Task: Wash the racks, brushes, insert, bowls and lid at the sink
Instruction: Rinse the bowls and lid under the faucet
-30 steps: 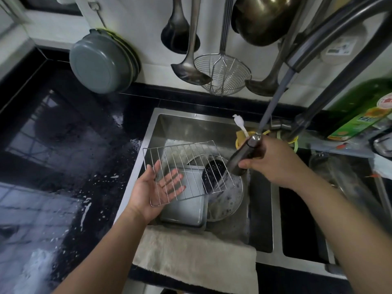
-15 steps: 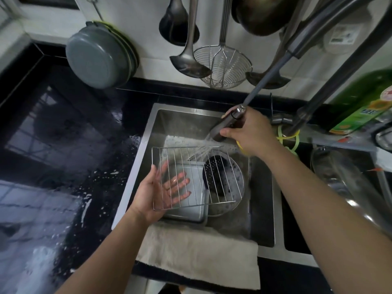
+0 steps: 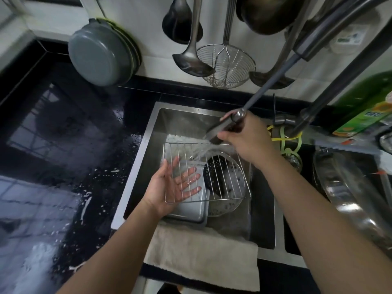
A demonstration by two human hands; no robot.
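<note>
Rinse step: flat left hand (image 3: 174, 185) carries wire rack (image 3: 214, 172); right hand (image 3: 244, 136) grips pull-out sprayer (image 3: 220, 129). Next, turn rack over.

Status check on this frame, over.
Left hand flat under wire rack. Right hand grips sprayer, water hitting rack. Nothing blocking.

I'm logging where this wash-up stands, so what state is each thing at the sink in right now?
Wire rack: held flat over the sink, being sprayed.
Left hand: open under the rack, fingers straight.
Right hand: gripping the sprayer head.
Sprayer head: pulled out, water running.
Metal tray: lying in the sink, under the rack.
Towel: draped over the sink's front edge.
</note>
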